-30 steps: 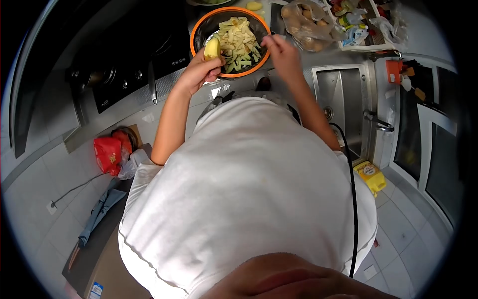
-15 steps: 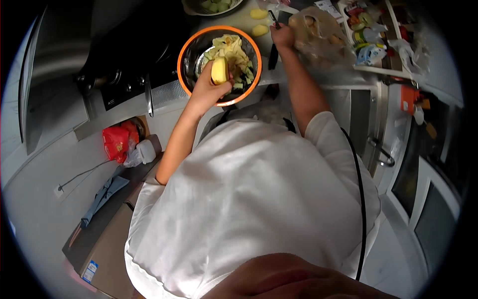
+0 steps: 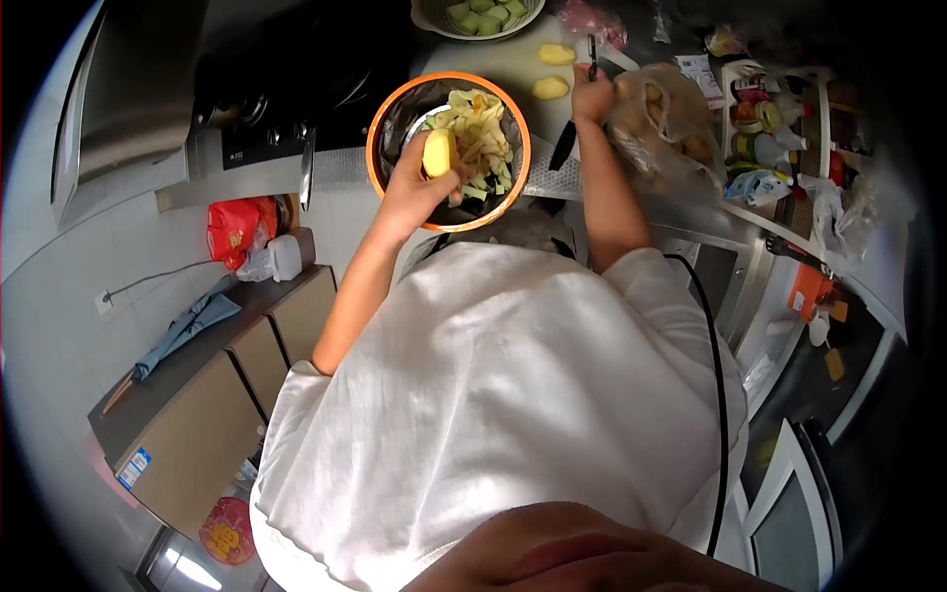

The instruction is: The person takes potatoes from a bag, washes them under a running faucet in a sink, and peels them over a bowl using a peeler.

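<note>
In my left hand (image 3: 416, 189) is a peeled yellow potato (image 3: 440, 154), held over an orange-rimmed bin (image 3: 379, 178). Pale green and yellow peelings (image 3: 480, 128) fill part of the bin. My right hand (image 3: 592, 99) grips a dark, slim peeler (image 3: 592, 59) above the counter, right of the cutting board (image 3: 493, 61). Two peeled potatoes, one farther (image 3: 557, 54) and one nearer (image 3: 549, 89), lie on the board close to that hand. A black knife (image 3: 563, 146) lies below them, beside my right forearm.
Right of my right arm sits a clear plastic bag of unpeeled potatoes (image 3: 659, 123). A bowl of green chunks (image 3: 478, 20) stands at the back. The black stove (image 3: 286, 89) is on the left, and a rack of bottles and packets (image 3: 764, 138) on the right.
The view has shifted, so the counter things appear lower and farther right. My left hand still holds the potato over the bin; my right hand still has the peeler by the board.
</note>
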{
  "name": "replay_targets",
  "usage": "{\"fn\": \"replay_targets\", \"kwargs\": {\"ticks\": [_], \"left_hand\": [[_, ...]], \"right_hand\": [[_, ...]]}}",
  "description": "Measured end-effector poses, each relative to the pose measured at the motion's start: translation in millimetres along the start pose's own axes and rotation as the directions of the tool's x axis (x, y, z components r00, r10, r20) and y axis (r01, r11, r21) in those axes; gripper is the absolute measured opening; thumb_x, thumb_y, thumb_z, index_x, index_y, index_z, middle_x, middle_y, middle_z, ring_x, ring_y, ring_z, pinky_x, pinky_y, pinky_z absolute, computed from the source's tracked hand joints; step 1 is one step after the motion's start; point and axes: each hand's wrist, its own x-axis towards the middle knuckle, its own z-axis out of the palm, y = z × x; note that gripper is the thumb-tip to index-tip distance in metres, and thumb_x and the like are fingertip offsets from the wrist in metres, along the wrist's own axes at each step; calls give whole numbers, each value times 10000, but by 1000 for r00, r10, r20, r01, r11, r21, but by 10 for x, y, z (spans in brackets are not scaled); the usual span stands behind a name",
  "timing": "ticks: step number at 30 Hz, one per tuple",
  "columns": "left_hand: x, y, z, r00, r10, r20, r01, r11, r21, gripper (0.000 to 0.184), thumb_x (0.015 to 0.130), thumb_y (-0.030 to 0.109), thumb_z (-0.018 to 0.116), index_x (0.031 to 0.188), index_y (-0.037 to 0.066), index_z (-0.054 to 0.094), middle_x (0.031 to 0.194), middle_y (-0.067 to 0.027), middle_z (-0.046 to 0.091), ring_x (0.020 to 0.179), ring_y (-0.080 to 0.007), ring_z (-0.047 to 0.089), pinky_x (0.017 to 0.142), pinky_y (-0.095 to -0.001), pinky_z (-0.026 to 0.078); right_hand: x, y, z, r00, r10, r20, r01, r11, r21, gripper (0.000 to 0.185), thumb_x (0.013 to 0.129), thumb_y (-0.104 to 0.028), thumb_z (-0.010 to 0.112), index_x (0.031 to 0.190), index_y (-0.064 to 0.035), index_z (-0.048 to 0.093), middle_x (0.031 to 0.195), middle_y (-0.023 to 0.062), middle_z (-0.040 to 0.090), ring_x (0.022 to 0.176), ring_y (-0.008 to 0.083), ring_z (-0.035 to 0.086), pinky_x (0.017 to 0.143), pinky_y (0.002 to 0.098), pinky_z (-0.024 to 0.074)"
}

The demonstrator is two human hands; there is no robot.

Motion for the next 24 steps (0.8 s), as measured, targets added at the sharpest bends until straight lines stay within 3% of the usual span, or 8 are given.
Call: {"fn": "replay_targets", "kwargs": {"ticks": [2,3,5,9,11,16,19,24], "left_hand": [[1,-37,3,994,35,-107,-42,997,-60,447,946,-38,599,1376,-30,475,1194,-126,610,1010,-210,694,840,-331,629],[21,-84,-84,997,21,-68,-30,991,-133,408,974,-32,578,1371,-33,484,1262,-139,579,1133,-253,673,953,-368,623],[0,11,-136,1000,17,2,-16,980,-197,382,1017,11,512,1399,16,490,1297,-101,581,1228,-262,631,1052,-418,569],[13,43,-275,1000,12,-7,-13,980,-196,317,1041,164,601,1342,65,596,1277,-23,623,1180,-170,641,995,-342,565],[5,58,-348,999,-17,-49,8,984,-178,361,1029,277,659,1352,118,631,1189,-5,687,1105,-103,656,910,-275,548],[39,-7,-535,980,194,-35,-197,959,-203,359,985,101,696,1331,38,626,1218,-51,697,1118,-147,663,992,-311,539],[17,-26,-587,959,276,-65,-284,937,-206,381,937,43,741,1303,26,639,1207,-76,713,1108,-157,677,972,-301,555],[0,-134,-566,852,524,-7,-523,851,42,474,889,2,780,1323,27,591,1194,-44,647,1110,-138,640,964,-275,531]], "right_hand": [[-145,-366,-413,998,-64,17,48,877,478,214,869,-328,819,980,-147,795,778,118,744,683,233,702,671,339,548],[-285,-575,-655,997,-75,24,55,880,472,214,869,-328,819,980,-147,795,778,118,744,683,233,702,671,339,548],[-631,-988,-1130,958,-200,204,-42,607,793,212,927,-223,788,1018,-33,774,772,54,734,702,35,606,673,225,493],[-1056,-1415,-1752,762,-525,378,67,645,761,199,917,-199,795,1013,-27,768,767,20,715,687,11,560,627,210,447],[-1143,-1594,-1990,636,-479,605,301,876,376,178,914,-184,796,1006,-35,770,759,-19,688,675,7,520,596,217,413],[-1354,-1537,-1894,672,-467,575,290,880,376,216,916,-255,789,1005,-59,772,767,13,732,625,69,522,603,246,455],[-1686,-1651,-1802,695,-403,595,-213,675,706,260,984,-153,721,1167,30,697,976,-1,726,839,59,640,752,228,526],[-2074,-1876,-1738,694,-354,626,-343,602,721,379,982,-154,732,1274,61,621,1094,23,697,1001,62,634,873,225,516]]}}
